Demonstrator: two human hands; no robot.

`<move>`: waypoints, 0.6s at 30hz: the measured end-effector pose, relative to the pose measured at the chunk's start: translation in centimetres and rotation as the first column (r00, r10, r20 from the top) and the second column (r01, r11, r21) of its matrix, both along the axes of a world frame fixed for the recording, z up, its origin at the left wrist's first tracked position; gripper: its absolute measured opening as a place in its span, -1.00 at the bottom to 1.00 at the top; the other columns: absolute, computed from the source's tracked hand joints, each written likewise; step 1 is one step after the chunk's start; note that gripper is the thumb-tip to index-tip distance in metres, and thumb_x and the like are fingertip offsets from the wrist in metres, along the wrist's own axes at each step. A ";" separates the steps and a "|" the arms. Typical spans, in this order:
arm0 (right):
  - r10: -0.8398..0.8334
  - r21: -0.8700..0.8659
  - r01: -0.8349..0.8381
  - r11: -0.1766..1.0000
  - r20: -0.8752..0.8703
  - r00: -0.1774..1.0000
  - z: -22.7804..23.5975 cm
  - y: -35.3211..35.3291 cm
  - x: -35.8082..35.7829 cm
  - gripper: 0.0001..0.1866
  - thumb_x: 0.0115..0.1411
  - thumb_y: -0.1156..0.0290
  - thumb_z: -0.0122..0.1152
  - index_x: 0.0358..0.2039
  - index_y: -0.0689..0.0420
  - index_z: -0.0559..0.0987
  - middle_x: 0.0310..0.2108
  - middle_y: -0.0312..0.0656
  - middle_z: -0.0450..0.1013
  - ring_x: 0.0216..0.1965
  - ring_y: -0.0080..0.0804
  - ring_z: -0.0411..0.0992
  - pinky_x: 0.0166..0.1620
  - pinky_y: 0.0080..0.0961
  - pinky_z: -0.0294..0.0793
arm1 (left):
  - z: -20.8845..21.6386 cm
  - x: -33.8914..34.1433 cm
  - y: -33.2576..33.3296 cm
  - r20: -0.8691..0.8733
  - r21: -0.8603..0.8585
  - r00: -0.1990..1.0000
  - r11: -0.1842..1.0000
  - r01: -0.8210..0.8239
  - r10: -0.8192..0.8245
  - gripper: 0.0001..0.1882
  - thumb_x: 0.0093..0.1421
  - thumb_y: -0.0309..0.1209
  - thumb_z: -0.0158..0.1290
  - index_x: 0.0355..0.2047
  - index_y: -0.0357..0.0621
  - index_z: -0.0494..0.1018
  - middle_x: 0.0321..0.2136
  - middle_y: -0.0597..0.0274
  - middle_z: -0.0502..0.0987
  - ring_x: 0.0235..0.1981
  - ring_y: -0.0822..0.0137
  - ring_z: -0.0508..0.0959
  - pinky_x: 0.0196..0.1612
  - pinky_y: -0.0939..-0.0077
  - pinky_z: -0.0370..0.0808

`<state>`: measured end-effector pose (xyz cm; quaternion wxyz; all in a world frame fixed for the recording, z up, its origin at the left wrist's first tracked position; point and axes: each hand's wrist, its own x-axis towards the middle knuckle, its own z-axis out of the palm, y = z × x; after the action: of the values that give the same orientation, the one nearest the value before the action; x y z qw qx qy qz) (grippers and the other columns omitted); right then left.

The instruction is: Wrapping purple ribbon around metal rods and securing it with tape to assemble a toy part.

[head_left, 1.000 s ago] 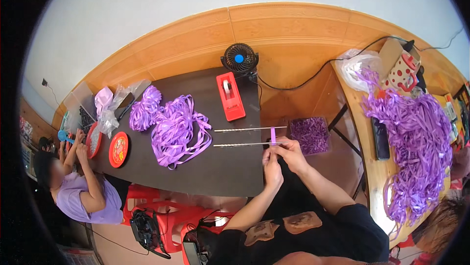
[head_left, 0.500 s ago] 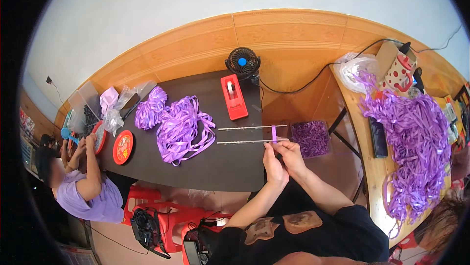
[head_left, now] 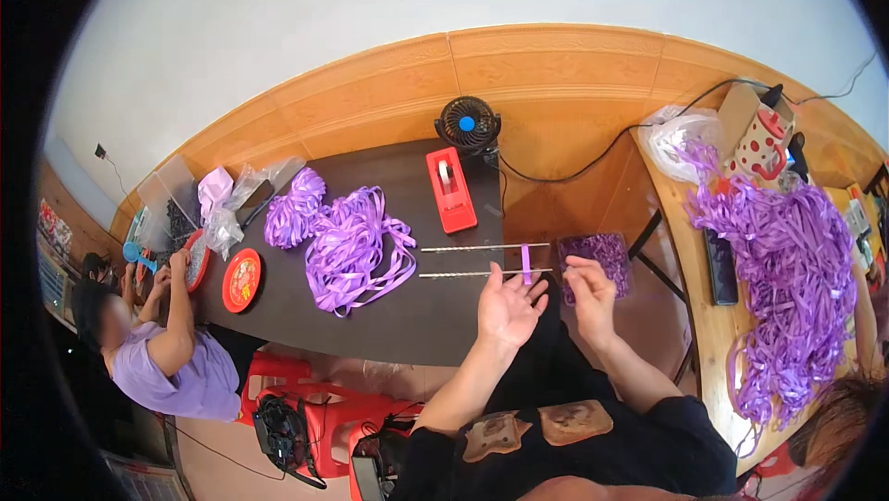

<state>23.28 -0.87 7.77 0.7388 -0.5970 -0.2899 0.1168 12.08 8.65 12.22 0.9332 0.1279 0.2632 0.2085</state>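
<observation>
Two thin metal rods (head_left: 463, 248) lie side by side and stick out past the right edge of the dark table. A short purple ribbon band (head_left: 526, 263) bridges both rods near their free ends. My left hand (head_left: 511, 308) is palm up with its fingers spread, just below the nearer rod and close to the band. To the right of the rod ends, my right hand (head_left: 591, 293) has its fingers curled in a pinch. Whatever sits between those fingertips, if anything, is too small to make out.
Loose purple ribbon (head_left: 356, 246) is heaped on the dark table (head_left: 407, 334), near a red tape dispenser (head_left: 451, 191) and a black fan (head_left: 468, 124). A box of ribbon pieces (head_left: 607, 251) stands lower, beyond my right hand. More ribbon (head_left: 787, 288) covers the wooden table. Someone works at left.
My hands have come apart: the left has turned palm up and opened, the right has moved right, off the rod ends. The ribbon band stays across the rods.
</observation>
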 end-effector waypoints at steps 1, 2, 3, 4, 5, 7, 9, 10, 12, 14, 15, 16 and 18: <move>0.024 -0.017 -0.023 1.000 0.028 0.999 0.1 0.1 0.8 -0.92 0.11 0.60 0.11 -0.43 0.29 0.57 -0.18 -0.17 0.44 -0.18 -0.52 0.37 -0.09 -0.59 0.32 | -0.1 -0.1 0.2 0.002 0.003 1.000 1.000 -0.005 0.005 -0.27 0.20 0.18 -0.23 -0.02 -0.34 0.26 -0.14 0.04 0.37 -0.02 0.10 0.29 -0.01 0.31 0.21; 0.043 -0.034 -0.042 0.999 0.056 0.998 0.4 0.3 1.5 -0.92 0.12 0.59 0.11 -0.42 0.29 0.57 -0.19 -0.17 0.44 -0.17 -0.52 0.37 -0.10 -0.60 0.32 | -0.2 -0.3 0.3 0.018 -0.007 1.000 1.000 0.026 -0.025 -0.28 0.19 0.19 -0.23 -0.04 -0.31 0.30 -0.15 0.11 0.37 -0.03 0.14 0.30 0.00 0.31 0.19; 0.071 -0.092 -0.064 0.994 0.075 0.995 0.8 0.8 2.0 -0.91 0.12 0.57 0.12 -0.40 0.30 0.57 -0.21 -0.17 0.45 -0.17 -0.50 0.38 -0.11 -0.61 0.32 | -0.4 -0.5 0.5 0.034 -0.017 0.998 0.998 0.055 -0.054 -0.30 0.19 0.20 -0.22 -0.07 -0.27 0.33 -0.15 0.17 0.37 -0.04 0.17 0.30 0.01 0.31 0.16; 0.074 -0.088 -0.067 0.994 0.077 0.994 1.3 1.8 2.3 -0.91 0.12 0.57 0.12 -0.40 0.30 0.57 -0.21 -0.17 0.45 -0.17 -0.50 0.38 -0.11 -0.61 0.32 | -0.6 -0.6 0.7 0.043 -0.024 0.997 0.998 0.058 -0.057 -0.29 0.19 0.20 -0.23 -0.08 -0.28 0.32 -0.16 0.16 0.37 -0.06 0.17 0.31 0.00 0.31 0.17; 0.144 -0.082 -0.140 0.987 0.052 0.988 2.1 2.7 2.6 -0.91 0.11 0.55 0.15 -0.40 0.31 0.56 -0.25 -0.15 0.46 -0.23 -0.48 0.40 -0.16 -0.60 0.35 | -0.7 -0.5 0.8 0.050 -0.030 0.997 0.998 0.062 -0.061 -0.30 0.19 0.20 -0.23 -0.08 -0.28 0.31 -0.18 0.16 0.37 -0.06 0.16 0.31 0.00 0.31 0.18; 0.241 -0.056 -0.236 0.970 0.114 0.964 2.9 5.5 3.1 -0.86 0.10 0.51 0.19 -0.37 0.33 0.56 -0.31 -0.14 0.47 -0.31 -0.48 0.42 -0.27 -0.63 0.37 | -0.4 -0.5 0.8 0.053 -0.041 0.997 0.997 0.058 -0.056 -0.30 0.20 0.20 -0.24 -0.10 -0.30 0.29 -0.20 0.15 0.36 -0.06 0.17 0.31 -0.02 0.32 0.19; 0.300 -0.113 -0.282 0.953 0.199 0.933 3.9 9.2 3.4 -0.85 0.11 0.47 0.19 -0.36 0.30 0.56 -0.38 -0.21 0.47 -0.35 -0.56 0.40 -0.32 -0.65 0.36 | -0.5 -0.5 0.7 0.077 -0.043 0.995 0.997 0.061 -0.057 -0.29 0.19 0.21 -0.23 -0.11 -0.30 0.29 -0.20 0.15 0.36 -0.07 0.16 0.31 -0.02 0.34 0.19; 0.365 -0.156 -0.350 0.924 0.081 0.928 4.7 10.8 3.0 -0.82 0.12 0.40 0.19 -0.34 0.26 0.57 -0.45 -0.29 0.47 -0.44 -0.63 0.36 -0.39 -0.67 0.34 | -0.4 -0.6 0.6 0.074 -0.044 0.996 0.997 0.057 -0.054 -0.27 0.19 0.21 -0.23 -0.09 -0.31 0.29 -0.19 0.14 0.36 -0.04 0.16 0.30 -0.01 0.34 0.19; 0.428 -0.180 -0.415 0.892 0.043 0.903 4.7 14.7 3.2 -0.79 0.14 0.35 0.18 -0.32 0.24 0.57 -0.51 -0.36 0.45 -0.51 -0.68 0.32 -0.45 -0.69 0.31 | -0.9 -0.5 0.6 0.098 -0.047 0.994 0.997 0.060 -0.055 -0.24 0.19 0.17 -0.20 0.03 -0.36 0.18 -0.03 0.01 0.28 0.02 0.10 0.25 -0.01 0.33 0.22; 0.404 -0.228 -0.364 0.903 0.157 0.901 4.7 17.9 3.3 -0.72 0.12 0.27 0.19 -0.36 0.28 0.59 -0.52 -0.23 0.50 -0.49 -0.59 0.38 -0.42 -0.59 0.36 | -1.0 -0.4 0.7 0.095 -0.061 0.993 0.996 0.069 -0.063 -0.24 0.19 0.17 -0.21 0.04 -0.36 0.18 -0.03 0.03 0.29 0.02 0.12 0.25 -0.02 0.33 0.22; 0.387 -0.274 -0.315 0.909 0.266 0.883 4.9 19.0 3.0 -0.70 0.11 0.25 0.20 -0.38 0.28 0.60 -0.52 -0.18 0.52 -0.49 -0.55 0.41 -0.39 -0.55 0.38 | -1.0 -0.5 0.8 0.092 -0.067 0.994 0.995 0.070 -0.064 -0.24 0.19 0.17 -0.21 0.04 -0.36 0.18 -0.03 0.04 0.30 0.02 0.13 0.26 -0.01 0.33 0.22; 0.424 -0.293 -0.390 0.873 0.063 0.903 4.8 19.9 2.5 -0.67 0.09 0.21 0.21 -0.40 0.29 0.61 -0.53 -0.09 0.53 -0.48 -0.48 0.44 -0.36 -0.50 0.39 | -1.0 -0.6 0.8 0.087 -0.054 0.994 0.996 0.070 -0.065 -0.24 0.20 0.18 -0.23 0.05 -0.35 0.19 -0.04 0.06 0.31 0.01 0.14 0.26 -0.01 0.34 0.20; 0.428 -0.364 -0.394 0.844 0.013 0.904 4.5 21.2 2.0 -0.66 0.09 0.20 0.22 -0.40 0.29 0.61 -0.54 -0.09 0.53 -0.48 -0.48 0.43 -0.36 -0.50 0.39 | -1.1 -0.7 0.8 0.077 -0.049 0.994 0.996 0.079 -0.075 -0.24 0.20 0.18 -0.24 0.06 -0.34 0.18 -0.04 0.07 0.31 0.01 0.15 0.28 0.01 0.35 0.18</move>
<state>25.29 20.35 12.28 0.5628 -0.6485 -0.4196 0.2943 11.40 9.45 11.17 0.9528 0.1056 0.2280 0.1703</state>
